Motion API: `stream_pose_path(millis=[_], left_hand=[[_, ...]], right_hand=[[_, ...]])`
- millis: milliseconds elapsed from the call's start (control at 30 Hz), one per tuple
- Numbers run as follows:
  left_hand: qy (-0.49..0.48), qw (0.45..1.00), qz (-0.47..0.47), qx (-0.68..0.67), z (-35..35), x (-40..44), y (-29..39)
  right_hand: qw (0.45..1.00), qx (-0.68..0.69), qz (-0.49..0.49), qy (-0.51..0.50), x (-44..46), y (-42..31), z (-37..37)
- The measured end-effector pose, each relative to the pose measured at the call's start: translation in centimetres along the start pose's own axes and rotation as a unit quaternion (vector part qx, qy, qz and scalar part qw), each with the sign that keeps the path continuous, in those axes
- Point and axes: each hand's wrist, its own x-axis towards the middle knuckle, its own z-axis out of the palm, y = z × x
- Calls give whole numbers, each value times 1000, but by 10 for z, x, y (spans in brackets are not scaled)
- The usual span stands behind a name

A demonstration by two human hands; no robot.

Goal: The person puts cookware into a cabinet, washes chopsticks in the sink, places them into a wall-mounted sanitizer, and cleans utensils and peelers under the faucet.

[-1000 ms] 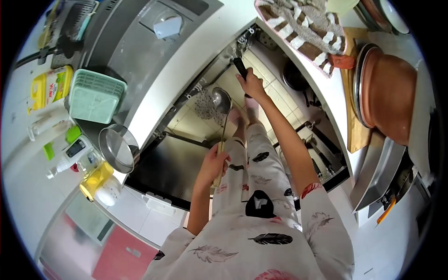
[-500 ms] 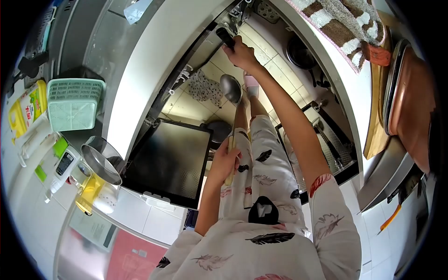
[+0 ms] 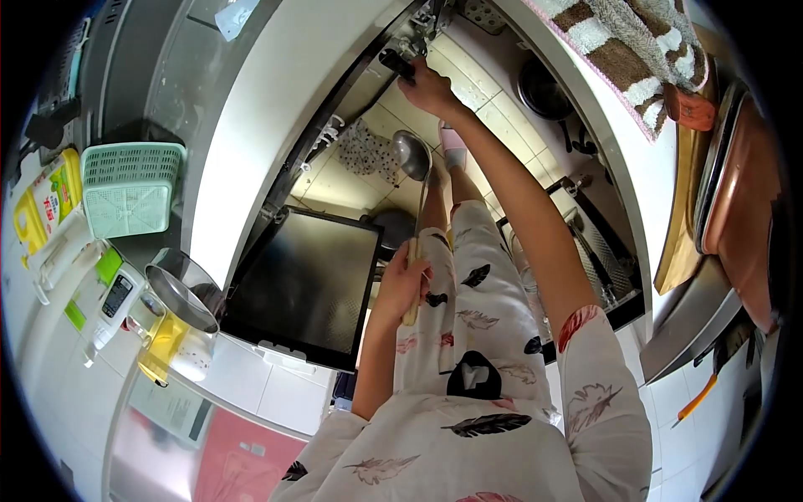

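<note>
My left hand point(image 3: 401, 289) is closed around the pale handle of a ladle point(image 3: 411, 156). Its metal bowl points away from me, above my leg and the tiled floor. Farther off, my right hand point(image 3: 429, 89) is wrapped around a black handle point(image 3: 396, 64), close to the metal fittings along the cabinet edge. A dark rod seems to run down from that handle; what kind of tool it belongs to, I cannot make out. Below the ladle's bowl, a dark round pan point(image 3: 393, 230) shows partly behind the open drawer.
A drawer with a dark glass front point(image 3: 305, 289) stands out at left, and a rack with pans point(image 3: 585, 243) at right. A green basket point(image 3: 127, 188), a metal pot point(image 3: 186, 289) and a yellow bottle point(image 3: 48, 201) sit on the left counter. A towel point(image 3: 631, 58) hangs upper right.
My right hand and the black handle have shifted slightly up and left, toward the metal fittings. My left hand still grips the ladle, which has barely moved.
</note>
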Motion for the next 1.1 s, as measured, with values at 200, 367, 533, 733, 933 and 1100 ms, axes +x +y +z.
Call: stream_pose_path(millis=[200,367,533,733,933,1100], left_hand=[[-12,1000,-11,-22,-5,6,1],[-14,1000,2,-26,-6,9,0],[-13,999,-7,-34,-7,12,3],[-36,998,7,-48,-12,17,9],[-58,996,-66,15,-17,40,54],[-131,985,7,113,-29,67,102]], right_hand=[[995,-11,-26,93,17,3,14],[995,-28,7,91,20,-1,16],[995,-31,-20,87,13,-2,11],[972,-138,124,142,-14,-7,6],[943,-141,-290,-77,-107,3,-11],[950,-72,-297,-61,-139,-10,-4]])
